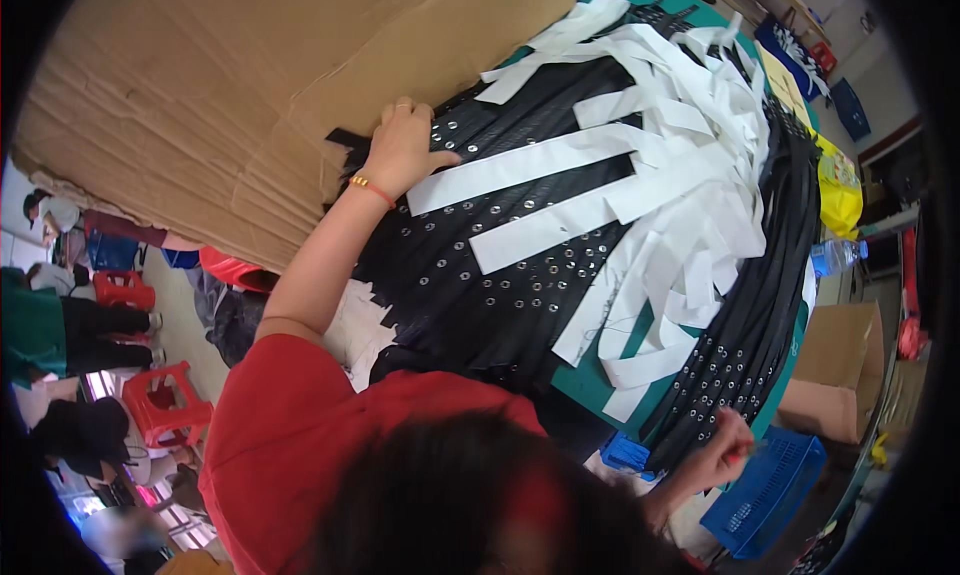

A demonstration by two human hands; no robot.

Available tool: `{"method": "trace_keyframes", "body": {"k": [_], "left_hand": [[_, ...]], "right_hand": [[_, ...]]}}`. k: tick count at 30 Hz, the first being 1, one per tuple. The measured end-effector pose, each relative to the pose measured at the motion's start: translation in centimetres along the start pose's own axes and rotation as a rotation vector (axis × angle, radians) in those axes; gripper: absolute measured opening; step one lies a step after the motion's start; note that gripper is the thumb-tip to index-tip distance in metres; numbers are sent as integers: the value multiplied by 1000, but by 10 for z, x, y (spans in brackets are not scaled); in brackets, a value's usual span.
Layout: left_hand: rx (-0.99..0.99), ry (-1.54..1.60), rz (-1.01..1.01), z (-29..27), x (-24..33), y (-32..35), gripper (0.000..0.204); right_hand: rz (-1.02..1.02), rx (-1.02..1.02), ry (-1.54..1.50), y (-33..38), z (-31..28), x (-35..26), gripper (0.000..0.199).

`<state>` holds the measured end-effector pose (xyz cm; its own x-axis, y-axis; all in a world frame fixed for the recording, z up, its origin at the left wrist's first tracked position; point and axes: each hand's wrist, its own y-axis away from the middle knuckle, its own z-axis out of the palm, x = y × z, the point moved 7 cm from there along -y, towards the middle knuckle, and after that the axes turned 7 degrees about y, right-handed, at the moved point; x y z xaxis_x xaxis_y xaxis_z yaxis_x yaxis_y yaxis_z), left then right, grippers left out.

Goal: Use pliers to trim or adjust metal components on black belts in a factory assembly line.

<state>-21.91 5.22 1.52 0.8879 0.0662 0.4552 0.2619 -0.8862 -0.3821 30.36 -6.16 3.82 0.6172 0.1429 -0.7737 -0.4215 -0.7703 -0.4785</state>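
Note:
My left hand (pixel 402 145) is open, its fingertips against the edge of a large brown cardboard sheet (pixel 240 85). Its thumb stretches over black straps (pixel 500 185) set with rows of metal eyelets. Long white fabric strips (pixel 660 165) lie tangled across these straps; the end of one comes close to my thumb. At the lower right my right hand (pixel 718 453) is closed, slightly blurred at the fingers, with a small spot of red at its palm side. What it holds is not clear. Beside it a second bundle of black eyelet straps (pixel 705 385) hangs over the table edge.
The green table (pixel 590 385) shows between the strips. A blue basket (pixel 765 495) and an open cardboard box (pixel 830 370) stand at the right, near a water bottle (pixel 838 257) and a yellow bag (pixel 840 190). Red stools (pixel 165 405) and other people are at the left.

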Motion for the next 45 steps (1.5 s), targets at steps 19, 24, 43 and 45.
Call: {"method": "trace_keyframes", "body": {"k": [19,24,43,45], "left_hand": [[-568,1995,-374,25,73,28,33],[-540,2068,-430,65,106,21,36],[-719,2406,-416,71,145,9,54],[-734,2406,-407,75,145,7,53]], "right_hand": [[356,-859,-752,86,213,-117,18],[660,-1047,-943,94,227,-109,22],[608,-937,-859,86,213,-94,33],[614,-930,-902,87,215,-93,32]]}}
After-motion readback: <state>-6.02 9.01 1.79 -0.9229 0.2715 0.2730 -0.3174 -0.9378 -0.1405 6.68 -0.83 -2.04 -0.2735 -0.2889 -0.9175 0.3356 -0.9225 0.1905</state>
